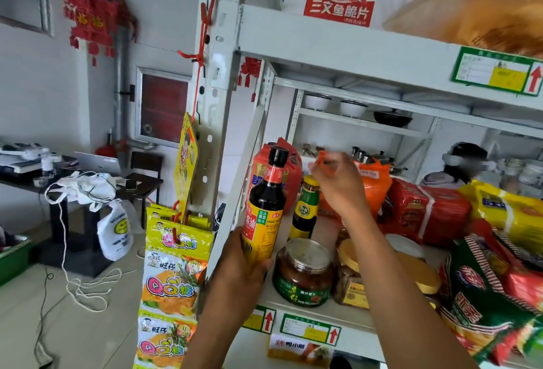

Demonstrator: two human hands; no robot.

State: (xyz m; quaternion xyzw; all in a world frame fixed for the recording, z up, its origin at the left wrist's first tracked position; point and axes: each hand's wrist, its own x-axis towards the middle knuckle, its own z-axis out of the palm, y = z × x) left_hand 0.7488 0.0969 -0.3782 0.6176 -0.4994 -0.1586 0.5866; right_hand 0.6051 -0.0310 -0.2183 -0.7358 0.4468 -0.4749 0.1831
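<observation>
Pickle jar (302,273) and small bottle (305,210) beside the soy sauce bottle (266,207)

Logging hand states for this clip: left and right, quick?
Left hand: holds the bottle.
Right hand: pinches a blurred orange piece.

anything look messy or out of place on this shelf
Nothing looks spilled or broken. The packets at the right end of the shelf lie heaped and tilted, some hanging over its front edge. The soy sauce bottle leans slightly in the left hand. On the floor, a white cord lies tangled.
</observation>
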